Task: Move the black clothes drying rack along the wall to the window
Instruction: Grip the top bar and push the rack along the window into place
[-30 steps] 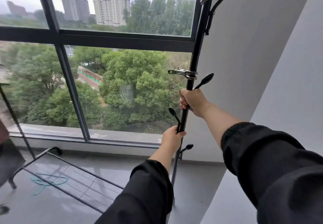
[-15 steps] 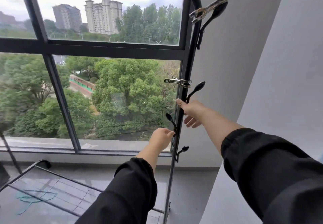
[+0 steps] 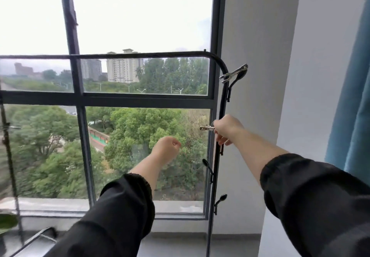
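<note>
While the left hand (image 3: 167, 149) has let go of the black clothes drying rack (image 3: 219, 116) and hangs beside it, fingers curled together on nothing, the right hand (image 3: 226, 129) has closed again on the upright pole by a metal clip (image 3: 207, 128). The rack stands against the window (image 3: 140, 100), at the wall (image 3: 258, 76) corner, its top bar now in view.

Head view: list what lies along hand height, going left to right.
Rack's left post → window mullion → left hand → metal clip → right hand on the rack's right post → grey wall → blue curtain.
</note>
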The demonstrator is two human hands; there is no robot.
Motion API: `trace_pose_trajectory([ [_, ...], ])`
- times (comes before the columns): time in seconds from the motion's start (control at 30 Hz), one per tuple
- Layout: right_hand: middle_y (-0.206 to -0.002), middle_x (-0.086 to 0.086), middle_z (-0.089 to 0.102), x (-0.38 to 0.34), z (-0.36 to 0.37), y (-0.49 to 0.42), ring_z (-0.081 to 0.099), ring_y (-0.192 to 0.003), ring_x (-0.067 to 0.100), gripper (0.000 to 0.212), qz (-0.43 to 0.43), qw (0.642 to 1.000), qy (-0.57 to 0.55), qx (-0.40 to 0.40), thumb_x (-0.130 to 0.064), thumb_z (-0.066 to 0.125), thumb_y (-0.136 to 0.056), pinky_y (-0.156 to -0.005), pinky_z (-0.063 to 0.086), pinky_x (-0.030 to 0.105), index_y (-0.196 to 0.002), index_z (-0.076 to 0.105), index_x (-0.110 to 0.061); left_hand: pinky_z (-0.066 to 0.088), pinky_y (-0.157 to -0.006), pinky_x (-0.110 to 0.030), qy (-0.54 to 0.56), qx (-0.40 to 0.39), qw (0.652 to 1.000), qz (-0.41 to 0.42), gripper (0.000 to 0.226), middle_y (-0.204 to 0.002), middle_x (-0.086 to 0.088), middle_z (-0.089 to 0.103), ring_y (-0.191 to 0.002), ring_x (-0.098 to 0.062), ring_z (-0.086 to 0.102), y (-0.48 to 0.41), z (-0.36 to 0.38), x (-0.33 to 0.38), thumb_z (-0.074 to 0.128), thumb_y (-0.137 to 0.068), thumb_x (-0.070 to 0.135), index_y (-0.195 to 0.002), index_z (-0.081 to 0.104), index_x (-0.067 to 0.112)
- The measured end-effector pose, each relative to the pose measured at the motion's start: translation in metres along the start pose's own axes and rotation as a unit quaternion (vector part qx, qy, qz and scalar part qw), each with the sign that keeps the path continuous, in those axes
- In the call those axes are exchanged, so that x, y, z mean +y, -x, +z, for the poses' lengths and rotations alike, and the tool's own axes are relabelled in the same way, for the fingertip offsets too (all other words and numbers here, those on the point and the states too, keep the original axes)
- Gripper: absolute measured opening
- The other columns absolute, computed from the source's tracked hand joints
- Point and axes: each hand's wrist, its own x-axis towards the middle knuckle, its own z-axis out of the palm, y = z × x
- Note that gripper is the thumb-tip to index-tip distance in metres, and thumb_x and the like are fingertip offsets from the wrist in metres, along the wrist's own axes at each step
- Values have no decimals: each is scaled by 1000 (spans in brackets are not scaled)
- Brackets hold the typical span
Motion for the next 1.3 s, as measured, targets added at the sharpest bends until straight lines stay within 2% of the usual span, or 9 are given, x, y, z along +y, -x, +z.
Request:
trace_pose_trajectory([
  [0.17, -64, 8, 59, -29, -4, 4, 58, -60, 27, 16, -106, 990, 7, 97, -14, 48, -82, -62, 47, 32, -68, 53, -7, 36, -42, -22, -25, 56, 997, 35, 23, -89, -11, 70, -44, -12, 45, -6, -58, 13, 47, -91, 9, -94, 71, 9],
  [0.33, -60, 3, 49, -80, -15, -8, 51, -62, 26, 19, -220, 959, 18, 175, -12, 48, -88, -54, 37, 27, -69, 51, -7, 48, -61, -27, -58, 117, 989, 75, 26, -102, -7, 70, -67, -21, 59, -33, -98, 41, 47, -88, 6, -97, 69, 14],
  [0.47, -68, 4, 55, -124, -32, -32, 57, -71, 26, 14, -308, 919, 50, 242, -8, 46, -89, -62, 45, 31, -80, 57, -5, 48, -57, -26, -58, 156, 981, 98, 31, -116, -6, 67, -64, -15, 58, -71, -120, 57, 43, -88, 4, -104, 67, 15],
  [0.67, -108, 9, 59, -157, -31, -97, 53, -99, 25, 33, -438, 806, 170, 360, -6, 50, -82, -87, 47, 36, -115, 54, -5, 36, -107, -31, -108, 264, 942, 176, 48, -139, -3, 46, -129, -20, 38, -145, -140, 55, 51, -83, -3, -127, 51, 16],
  [0.83, -94, 7, 61, -175, -7, -143, 57, -94, 27, 42, -409, 796, 292, 336, -14, 49, -81, -103, 35, 45, -123, 48, -7, 20, -116, -40, -154, 302, 923, 183, 70, -152, -7, 23, -141, -25, 19, -190, -151, 43, 54, -81, 1, -143, 26, 18],
  [0.97, -61, -2, 44, -191, 14, -160, 49, -71, 23, 11, -359, 812, 321, 330, -22, 49, -84, -98, 34, 43, -87, 54, -12, 11, -118, -46, -209, 313, 907, 187, 74, -153, -8, 21, -144, -25, 11, -222, -158, 27, 55, -78, 1, -143, 24, 19],
  [1.1, -63, -2, 42, -203, 32, -176, 41, -75, 24, 16, -309, 822, 307, 365, -24, 55, -83, -90, 33, 41, -76, 45, -14, 5, -118, -49, -242, 311, 894, 211, 70, -154, -6, 21, -145, -24, 8, -257, -171, 21, 56, -79, 1, -141, 29, 22],
  [1.2, -57, -3, 38, -208, 35, -189, 42, -74, 25, 18, -280, 839, 294, 362, -13, 54, -83, -93, 31, 42, -67, 44, -14, 20, -115, -51, -283, 287, 889, 220, 38, -142, -9, 43, -138, -29, 29, -277, -183, 22, 52, -89, 10, -127, 47, 16],
  [1.3, -53, -3, 38, -209, 38, -206, 43, -71, 25, 34, -269, 834, 303, 375, -10, 54, -82, -93, 31, 43, -54, 36, -16, 49, -88, -40, -288, 241, 902, 215, 21, -104, -9, 63, -98, -27, 59, -288, -188, 22, 41, -97, 14, -116, 50, 12],
])
